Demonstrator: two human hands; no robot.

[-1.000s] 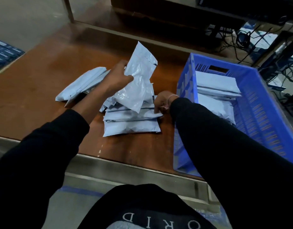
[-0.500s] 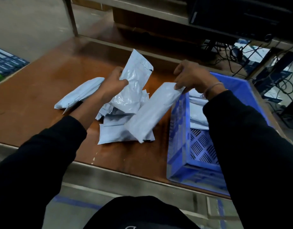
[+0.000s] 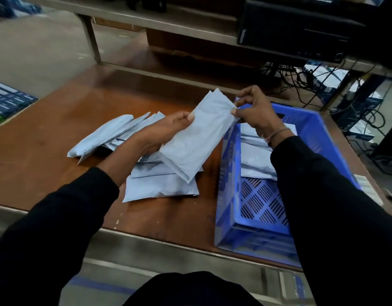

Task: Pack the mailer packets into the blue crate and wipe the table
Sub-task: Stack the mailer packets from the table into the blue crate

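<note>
We hold the pale grey plastic mailer packet (image 3: pixel 198 138) two-handed, left hand (image 3: pixel 166 133) gripping mid-edge, right hand (image 3: pixel 253 111) pinching the top, long axis slanting up-right toward the blue slatted plastic crate (image 3: pixel 229 195) just right.

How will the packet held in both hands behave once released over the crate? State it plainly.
The held packet is probably soft-filled and somewhat floppy, since it bows between the left hand and right hand. Its smooth skin looks slippery. It should land flat in the blue crate.

Dim, soft blur, wide-angle warp
</note>
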